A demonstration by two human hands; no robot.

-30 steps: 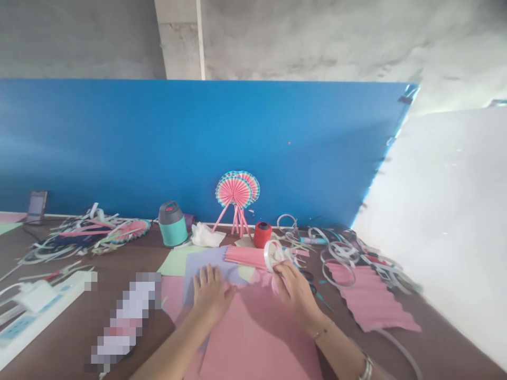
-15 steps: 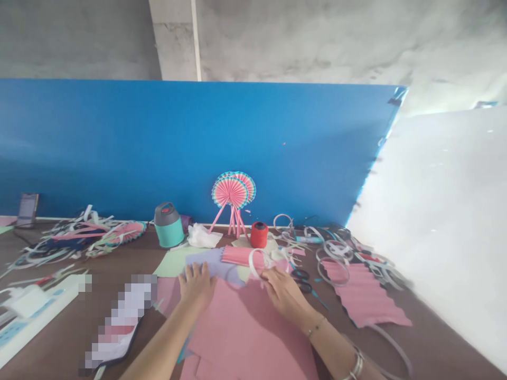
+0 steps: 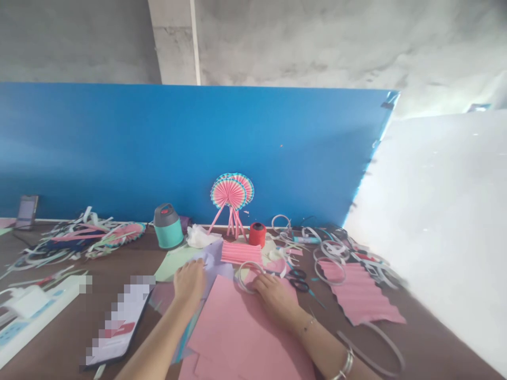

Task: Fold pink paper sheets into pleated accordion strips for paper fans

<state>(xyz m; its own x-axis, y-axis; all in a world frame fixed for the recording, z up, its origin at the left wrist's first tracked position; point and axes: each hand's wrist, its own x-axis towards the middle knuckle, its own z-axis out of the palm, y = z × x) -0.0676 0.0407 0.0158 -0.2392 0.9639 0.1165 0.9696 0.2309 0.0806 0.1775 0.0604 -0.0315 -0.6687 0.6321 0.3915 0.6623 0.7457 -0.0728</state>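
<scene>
- I have the left hand (image 3: 190, 282) with its fingers closed together at the edge of a lavender paper sheet (image 3: 216, 264); the sheet tilts up beside it, but I cannot tell whether the hand grips it.
- The right hand (image 3: 275, 301) lies low and half open on a pink card sheet (image 3: 241, 330).
- A white paper loop (image 3: 249, 276) stands between the hands, touching the right hand's fingertips (image 3: 258, 282) and well nearer that hand; I cannot tell if it is held.
- The pink card's long axis runs from me toward the blue board (image 3: 178, 148), under both hands.
- A pleated pink paper strip (image 3: 241, 253) lies ahead of the hands, its long axis crosswise.
- Black-handled scissors (image 3: 298, 279) lie just beyond the right hand.
</scene>
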